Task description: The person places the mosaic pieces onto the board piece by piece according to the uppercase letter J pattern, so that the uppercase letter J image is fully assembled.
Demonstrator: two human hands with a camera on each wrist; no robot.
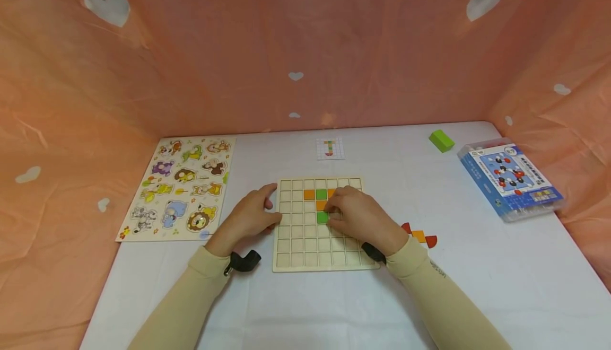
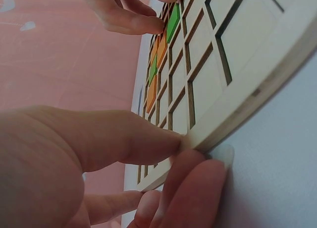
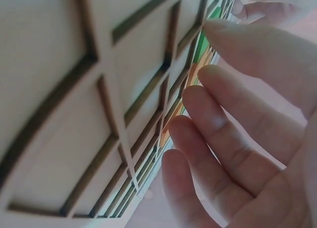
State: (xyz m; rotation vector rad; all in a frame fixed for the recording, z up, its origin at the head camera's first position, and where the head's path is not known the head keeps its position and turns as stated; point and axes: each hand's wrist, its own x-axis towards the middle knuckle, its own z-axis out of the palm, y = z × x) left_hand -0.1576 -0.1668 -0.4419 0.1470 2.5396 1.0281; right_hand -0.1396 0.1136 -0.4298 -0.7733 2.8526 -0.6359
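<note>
A wooden grid board [image 1: 296, 232] lies flat on the table between both hands. Its cells hold orange and green square tiles: a top row of orange [image 1: 310, 194], green and orange, then an orange tile [image 1: 321, 206] and a green tile [image 1: 322, 217] below the middle one. My left hand [image 1: 250, 212] grips the board's left edge, thumb [image 2: 153, 139] on the rim and fingers curled against its outer side. Over the board's right half, my right hand [image 1: 360, 213] has loosely bent fingers, with the thumb [image 3: 247, 47] touching the lower green tile's edge.
Behind the board lies a small pattern card [image 1: 339, 154]. Red rounded tiles [image 1: 431, 242] and an orange square tile [image 1: 418, 236] lie by the right wrist. An animal puzzle board [image 1: 186, 191] is at left; a green block [image 1: 442, 141] and a blue molecule-set box [image 1: 511, 177] are at right.
</note>
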